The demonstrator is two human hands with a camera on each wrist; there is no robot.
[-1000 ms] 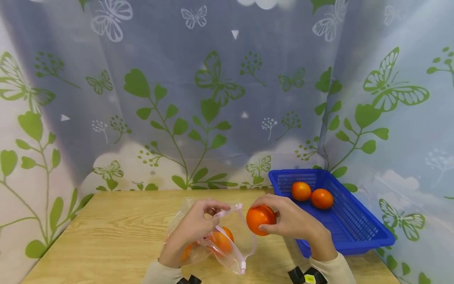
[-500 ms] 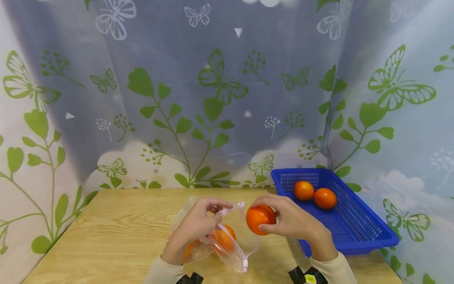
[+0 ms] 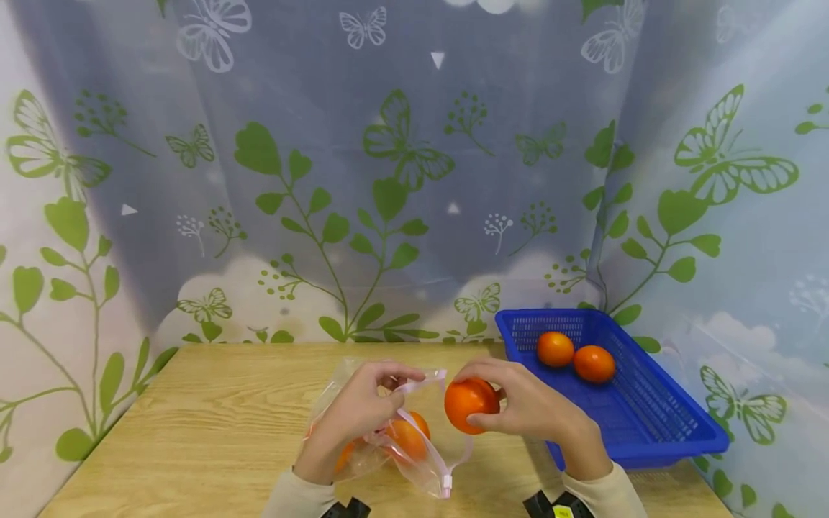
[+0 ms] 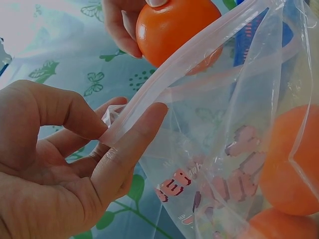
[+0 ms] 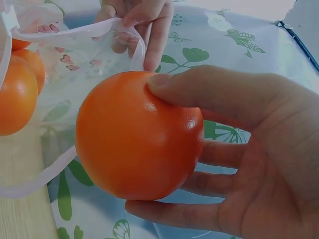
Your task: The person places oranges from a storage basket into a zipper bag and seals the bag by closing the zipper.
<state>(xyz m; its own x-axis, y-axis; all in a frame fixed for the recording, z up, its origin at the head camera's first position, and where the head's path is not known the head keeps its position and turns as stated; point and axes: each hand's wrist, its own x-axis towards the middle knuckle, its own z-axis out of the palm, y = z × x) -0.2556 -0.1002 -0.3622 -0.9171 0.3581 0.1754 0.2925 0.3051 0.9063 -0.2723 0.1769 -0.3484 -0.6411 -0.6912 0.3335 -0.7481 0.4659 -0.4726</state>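
My left hand (image 3: 363,403) pinches the pink zip edge of a clear zip bag (image 4: 214,164), whose mouth gapes toward the right. Inside the bag lie oranges, one (image 3: 409,436) plain through the plastic in the head view and another partly hidden by my left wrist. My right hand (image 3: 527,403) grips a smooth, glossy orange (image 5: 139,137) between thumb and fingers, right at the bag's mouth. In the left wrist view, the bag's zip edge overlaps the lower part of this held orange. The pink slider (image 3: 447,483) sits at the near corner of the opening.
A blue plastic basket (image 3: 648,388) with slotted walls stands at the right, beyond my right hand, with two oranges (image 3: 594,363) at its far end. Everything rests on a wooden table (image 3: 227,417). Printed curtains (image 3: 401,237) hang behind and at both sides.
My right hand has brought the orange slightly left, closer to the bag's mouth. The left hand keeps its pinch on the bag's edge. The head view has shifted a little.
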